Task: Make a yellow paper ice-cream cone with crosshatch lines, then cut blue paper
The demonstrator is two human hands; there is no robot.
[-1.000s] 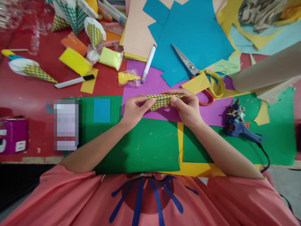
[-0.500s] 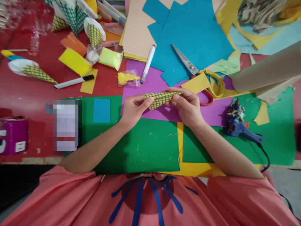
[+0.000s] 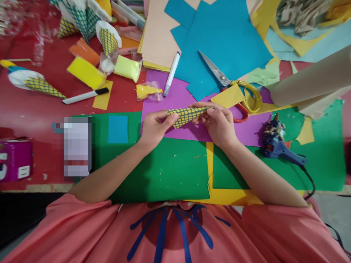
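My left hand [image 3: 155, 128] is clamped on the wide end of a checked paper cone [image 3: 188, 115], thumb pressed on the near face and the fingers bent round behind, partly hidden; my right hand [image 3: 221, 122] pinches the same cone near its narrow tip, thumb against the fingertips with the paper between, though I can't make out every finger there; the cone lies sideways between my two hands, over the purple paper [image 3: 159, 106], tip toward the right.

As for containers, I see a clear wrapper [image 3: 157, 95] with a yellow lump [image 3: 144, 91] inside, just beside a white marker [image 3: 171, 75]; farther up are a pale yellow packet [image 3: 127, 68], a bright yellow packet [image 3: 86, 72] and an orange packet [image 3: 83, 51], these two close together; near them a small clear bag [image 3: 106, 65] holds something white, just below a white-rimmed cone [image 3: 109, 40]; at the upper right, crumpled tan material [image 3: 301, 16] sits within a round outline, and I can't tell whether that is a bowl; a purple box [image 3: 16, 155] stands at the far left, its contents hidden from me; scissors [image 3: 223, 78] and a blue glue gun [image 3: 274, 144] lie to my right.
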